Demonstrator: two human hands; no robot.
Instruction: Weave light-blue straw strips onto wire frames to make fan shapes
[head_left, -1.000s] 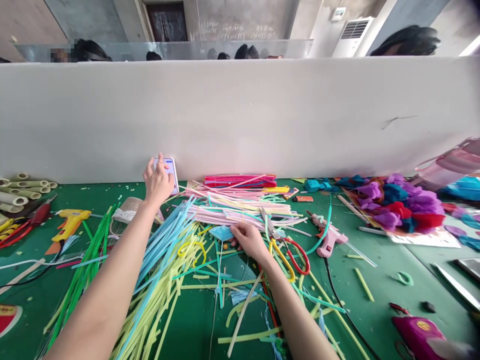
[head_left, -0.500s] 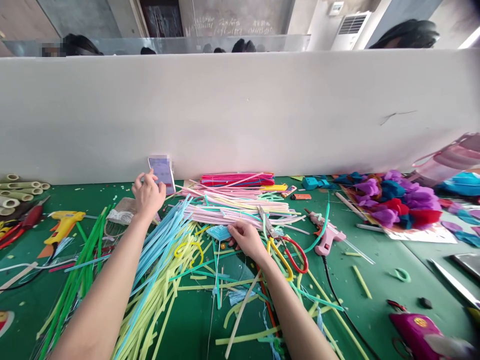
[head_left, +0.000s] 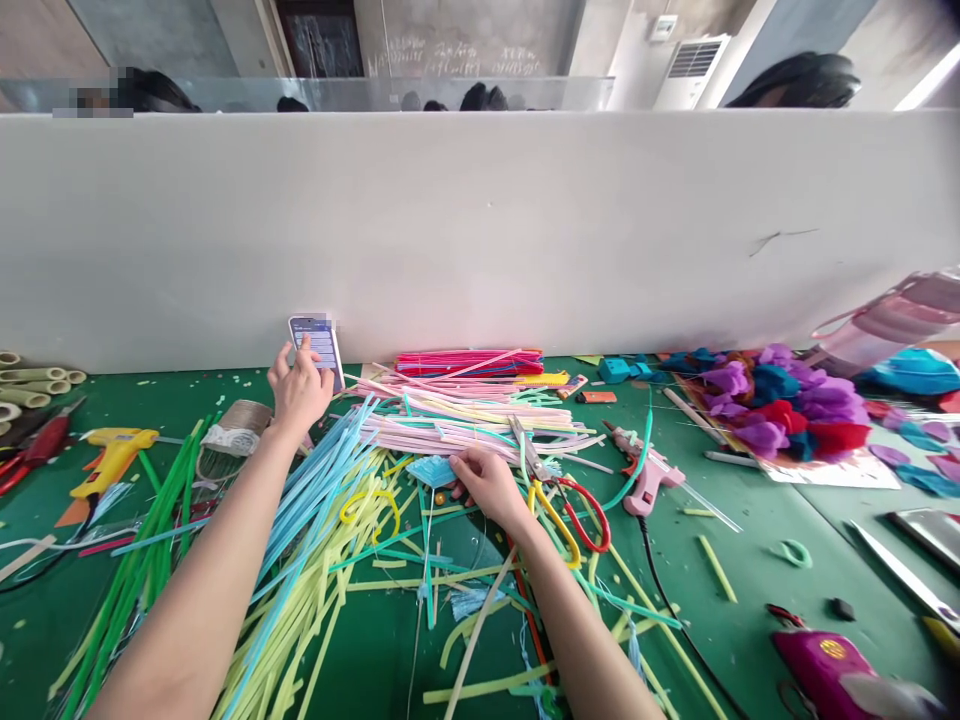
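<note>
My left hand [head_left: 298,388] is at a phone [head_left: 327,345] that leans upright against the white partition. Its fingers are spread and a fingertip is over the lit screen; whether it presses the glass I cannot tell. My right hand [head_left: 484,485] pinches the edge of a small light-blue flat piece [head_left: 433,471], with a thin string hanging from it. Some of the right fingers are hidden beneath. Just right of that hand lie scissors [head_left: 556,490] with red and yellow handles. Blue fuzzy stems [head_left: 322,500] and pale yellow ones [head_left: 300,610] lie between my forearms.
Pink stems [head_left: 450,430] are bundled behind my right hand. A pink glue gun [head_left: 651,480] with a black cord lies to the right, a yellow glue gun [head_left: 116,460] to the left. Purple and red felt flowers [head_left: 810,400] sit at far right. The white partition [head_left: 487,240] borders the table.
My left hand's index finger has reached up over the phone screen, which now shows different content. My right hand keeps its pinch on the blue piece. The whole view has shifted slightly.
</note>
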